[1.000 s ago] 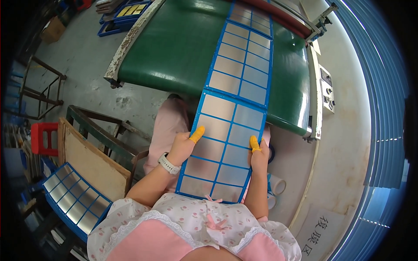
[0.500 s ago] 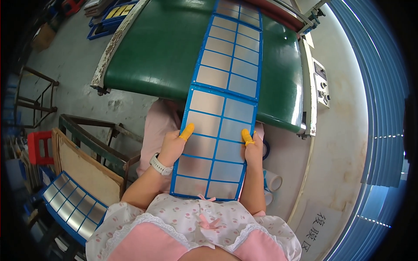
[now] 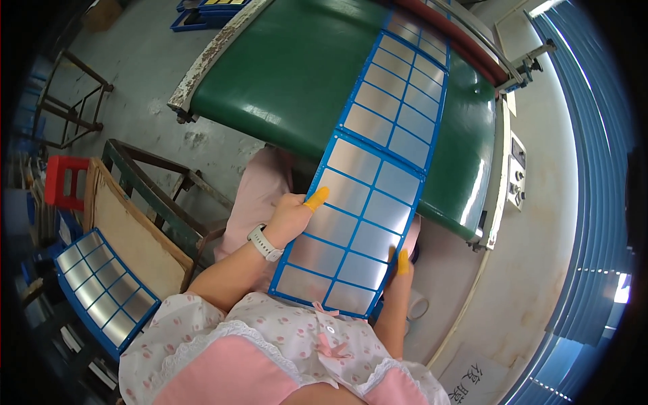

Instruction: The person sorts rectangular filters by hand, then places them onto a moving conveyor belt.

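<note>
A long silvery sheet [image 3: 361, 192] with a blue grid and border slants from my lap up to the green conveyor belt [image 3: 270, 74]. My left hand [image 3: 291, 214], a yellow cot on its thumb, is closed on the sheet's left edge, thumb on top and fingers underneath. Lower down, my right hand [image 3: 401, 278] is at the right edge; its yellow-covered thumb stands along the rim and its other fingers are mostly hidden. The far end of this sheet meets a second gridded sheet [image 3: 398, 91] lying on the belt, which runs toward a red roller [image 3: 466, 37].
To my left, another gridded sheet [image 3: 108, 287] lies beside a wooden board [image 3: 138, 223] and a red plastic stool [image 3: 66, 182]. A dark metal frame [image 3: 158, 196] stands near the belt's corner. A control box with knobs [image 3: 516, 172] is at the right, by the wall.
My right hand has slid down the sheet's edge, its thumb moving off the surface to the rim. The left hand keeps its hold. My view has shifted, so the belt and sheets appear farther right.
</note>
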`<state>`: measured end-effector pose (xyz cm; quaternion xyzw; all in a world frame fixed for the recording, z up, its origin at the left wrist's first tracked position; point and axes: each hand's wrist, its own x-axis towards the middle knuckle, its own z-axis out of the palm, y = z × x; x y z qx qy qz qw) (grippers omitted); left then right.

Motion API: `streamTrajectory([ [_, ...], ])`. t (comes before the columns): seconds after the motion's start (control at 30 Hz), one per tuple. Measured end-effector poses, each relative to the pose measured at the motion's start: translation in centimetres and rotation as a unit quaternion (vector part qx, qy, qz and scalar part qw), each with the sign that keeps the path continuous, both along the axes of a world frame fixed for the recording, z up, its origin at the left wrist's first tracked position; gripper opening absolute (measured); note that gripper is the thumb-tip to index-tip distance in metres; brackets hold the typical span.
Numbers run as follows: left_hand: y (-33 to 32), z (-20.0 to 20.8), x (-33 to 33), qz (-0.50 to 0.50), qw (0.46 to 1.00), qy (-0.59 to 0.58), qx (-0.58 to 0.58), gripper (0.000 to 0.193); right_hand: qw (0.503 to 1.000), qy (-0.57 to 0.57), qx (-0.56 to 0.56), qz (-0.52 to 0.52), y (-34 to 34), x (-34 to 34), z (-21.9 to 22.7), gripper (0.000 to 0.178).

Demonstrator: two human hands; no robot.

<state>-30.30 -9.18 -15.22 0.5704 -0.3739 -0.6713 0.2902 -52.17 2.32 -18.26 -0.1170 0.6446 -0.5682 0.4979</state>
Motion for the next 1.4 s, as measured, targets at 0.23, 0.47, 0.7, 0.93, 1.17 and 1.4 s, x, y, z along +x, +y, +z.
streamTrajectory([
  [0.23, -0.6, 0.3, -0.2, 0.016, 1.0, 0.01, -0.001, 0.025, 0.994, 0.073, 0.044, 0.073, 5.7, 2.1, 1.8, 0.017],
  [0.47, -0.5, 1.0, 7.7, -0.002, 0.985, -0.14, -0.102, 0.033, 0.996, 0.047, 0.077, -0.003, 4.5, 2.6, 1.4, 0.03],
  [0.7, 11.7, 7.7, 28.7, 0.28, 0.497, -0.821, 0.01, 0.026, 0.997, -0.027, 0.071, 0.031, 3.3, 3.3, 1.4, 0.028],
  [0.93, 19.6, 10.0, 30.6, 0.402, 0.411, -0.79, 0.213, 0.041, 0.989, 0.014, 0.082, 0.125, 2.4, 3.9, 2.1, 0.03],
  [1.17, 19.8, 10.3, 29.9, 0.446, 0.398, -0.781, 0.179, 0.037, 0.985, 0.067, 0.067, 0.141, 0.6, 4.3, 3.4, 0.033],
  [1.4, 18.6, 11.1, 29.9, 0.462, 0.423, -0.756, 0.191, 0.034, 0.976, 0.126, 0.087, 0.155, 0.9, 4.1, 5.5, 0.036],
])
